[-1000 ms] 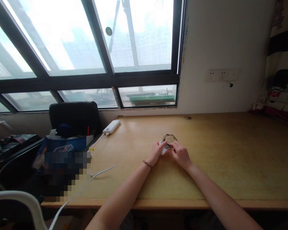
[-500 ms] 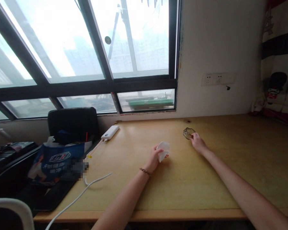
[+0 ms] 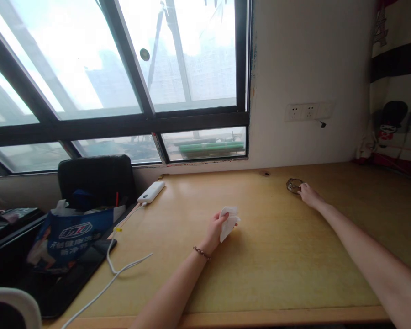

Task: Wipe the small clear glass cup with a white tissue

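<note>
My left hand [image 3: 216,227] is closed on a white tissue [image 3: 229,224], folded and loose at its edges, held just above the middle of the table. A beaded bracelet circles that wrist. At the far right of the table, my right hand [image 3: 308,194] is stretched out and grips the near edge of a small round brownish glass dish [image 3: 293,185]. The dish looks see-through with a dark rim. Whether it rests on the tabletop or is slightly lifted, I cannot tell.
The yellow wooden table [image 3: 260,265] runs along the wall. On its left lie a white power bank [image 3: 151,192] and a white cable [image 3: 123,269]. A blue bag [image 3: 71,237] stands by a black chair [image 3: 96,180]. A wall socket [image 3: 302,111] is at the back.
My right hand has carried the glass dish to the right, away from my left hand. My left hand keeps hold of the tissue. The view has shifted slightly.
</note>
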`<state>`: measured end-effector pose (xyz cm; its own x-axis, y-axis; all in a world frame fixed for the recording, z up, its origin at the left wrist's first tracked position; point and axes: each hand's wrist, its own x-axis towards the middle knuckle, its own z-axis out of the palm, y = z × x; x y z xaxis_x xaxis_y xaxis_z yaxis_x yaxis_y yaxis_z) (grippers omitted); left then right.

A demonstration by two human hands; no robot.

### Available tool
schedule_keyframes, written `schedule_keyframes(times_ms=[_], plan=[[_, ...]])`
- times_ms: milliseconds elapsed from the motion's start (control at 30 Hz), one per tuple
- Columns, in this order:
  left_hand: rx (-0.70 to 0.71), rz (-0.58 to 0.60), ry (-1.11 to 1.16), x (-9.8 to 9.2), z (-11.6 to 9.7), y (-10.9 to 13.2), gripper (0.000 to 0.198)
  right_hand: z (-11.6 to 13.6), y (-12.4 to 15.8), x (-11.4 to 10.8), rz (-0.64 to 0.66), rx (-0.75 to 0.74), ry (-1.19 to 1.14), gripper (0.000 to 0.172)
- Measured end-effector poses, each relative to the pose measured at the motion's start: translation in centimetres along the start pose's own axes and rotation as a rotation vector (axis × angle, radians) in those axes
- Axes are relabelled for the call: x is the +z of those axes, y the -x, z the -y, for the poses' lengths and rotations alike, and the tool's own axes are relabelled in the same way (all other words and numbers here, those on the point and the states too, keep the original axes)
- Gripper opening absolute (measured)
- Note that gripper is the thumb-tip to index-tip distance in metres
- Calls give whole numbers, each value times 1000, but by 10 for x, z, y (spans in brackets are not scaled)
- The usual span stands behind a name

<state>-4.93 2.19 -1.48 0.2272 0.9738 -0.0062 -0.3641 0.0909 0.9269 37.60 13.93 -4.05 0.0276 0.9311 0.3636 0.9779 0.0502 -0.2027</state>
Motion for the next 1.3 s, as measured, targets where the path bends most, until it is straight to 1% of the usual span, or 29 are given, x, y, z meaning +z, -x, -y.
schedule_keyframes(times_ms=[167,333,433,600,733,800,833,867,933,967,1033,1067,1100,1133,1200,1233,1267,1300], plan=[[7,-43,-6,1,0,0,43,-2,-1,5,27,-21,-22,11],[13,-5,54,3,-5,3,43,-2,0,10,43,-56,-46,12],[11,3,85,5,-7,3,43,-5,-1,15,45,-47,-52,14],[24,2,101,2,-4,-1,44,-10,-3,18,63,-54,-39,17],[53,-38,89,-1,-1,-3,48,-11,2,10,86,-45,-22,20],[57,-64,96,-1,-1,-4,50,-7,6,0,82,-38,1,25],[56,-77,101,-1,-1,-4,51,-2,9,-5,58,-36,21,29],[54,-90,103,0,-1,-3,50,7,12,-11,15,-34,47,32],[36,-112,93,0,-2,-3,48,33,20,-21,-148,-27,65,34],[17,-116,79,0,-2,-2,48,52,25,-25,-219,-31,22,31],[-17,-117,37,0,-1,-2,46,99,37,-29,-285,-47,-171,24],[-24,-114,14,0,-1,-2,45,126,45,-29,-262,-42,-308,22],[-21,-110,-6,0,-1,-2,45,155,55,-28,-206,-24,-470,24],[-12,-106,-25,0,0,-1,44,183,65,-26,-121,-7,-648,27],[3,-95,-58,1,0,0,43,235,88,-21,70,-43,-932,30],[2,-80,-70,2,0,0,43,256,98,-18,151,-67,-1028,31],[0,-63,-79,3,-1,1,43,274,107,-15,200,-78,-1100,32],[1,-45,-86,4,-1,1,44,287,115,-12,204,-66,-1137,32]])
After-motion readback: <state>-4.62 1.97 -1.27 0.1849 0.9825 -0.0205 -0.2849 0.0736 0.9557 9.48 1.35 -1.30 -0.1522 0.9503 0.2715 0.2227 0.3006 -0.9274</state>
